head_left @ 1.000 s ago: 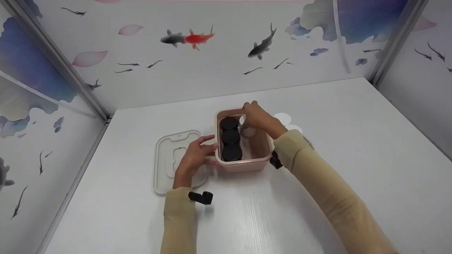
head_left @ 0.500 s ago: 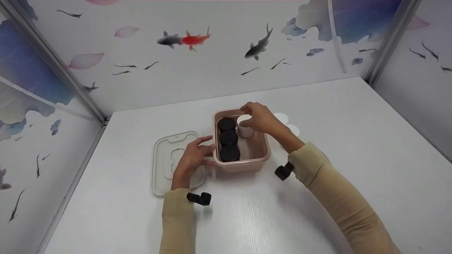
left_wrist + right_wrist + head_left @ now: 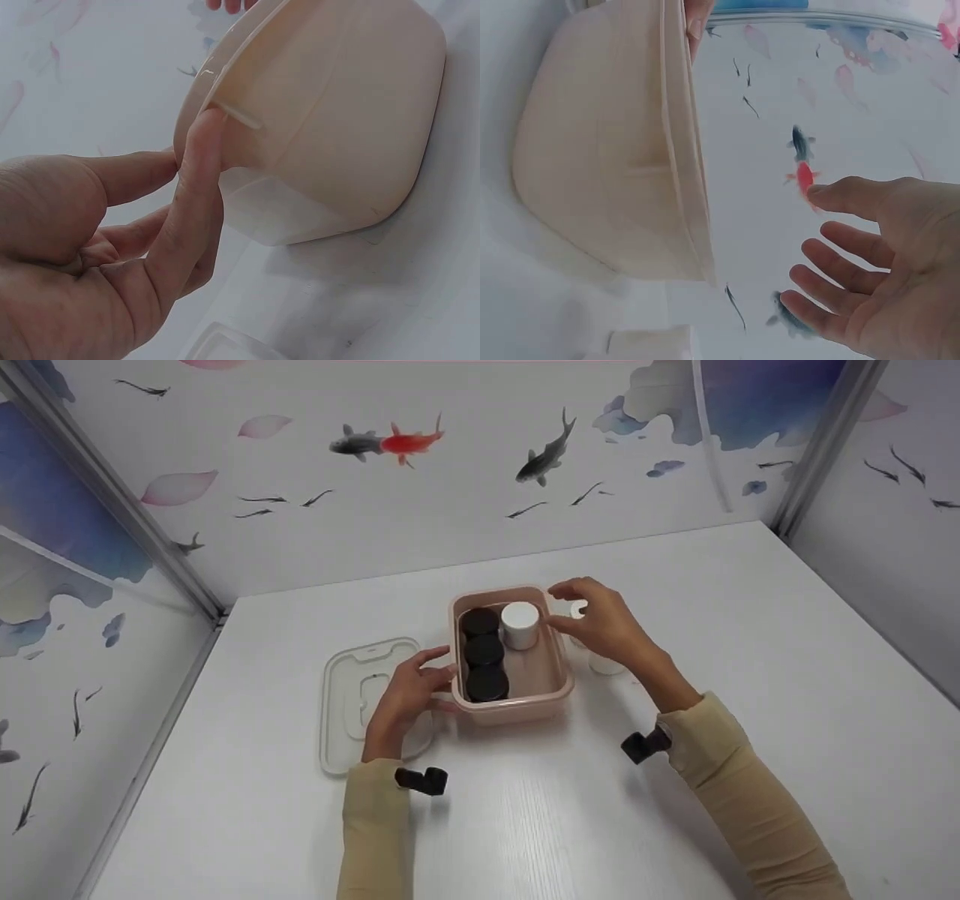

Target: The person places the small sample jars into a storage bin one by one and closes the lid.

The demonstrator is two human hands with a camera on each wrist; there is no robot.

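A pink plastic box (image 3: 517, 712) stands without a lid on the table. Three black-capped jars (image 3: 485, 651) line its left side, and one white jar (image 3: 520, 626) stands upright in the back right of it. My left hand (image 3: 409, 694) holds the box's left rim, thumb and a finger at the edge in the left wrist view. Just beyond the right rim hovers my right hand (image 3: 611, 626), its fingers spread and holding nothing, as the right wrist view confirms. Behind and below that hand, other white jars (image 3: 604, 664) on the table are partly hidden.
A pale rectangular lid (image 3: 341, 705) lies flat left of the box, partly under my left hand. White panels (image 3: 450, 517) with painted fish border the white table (image 3: 495, 825) at the back and sides.
My right hand has let go of the white jar inside the box and moved right, out past the rim. The left hand has stayed at the box.
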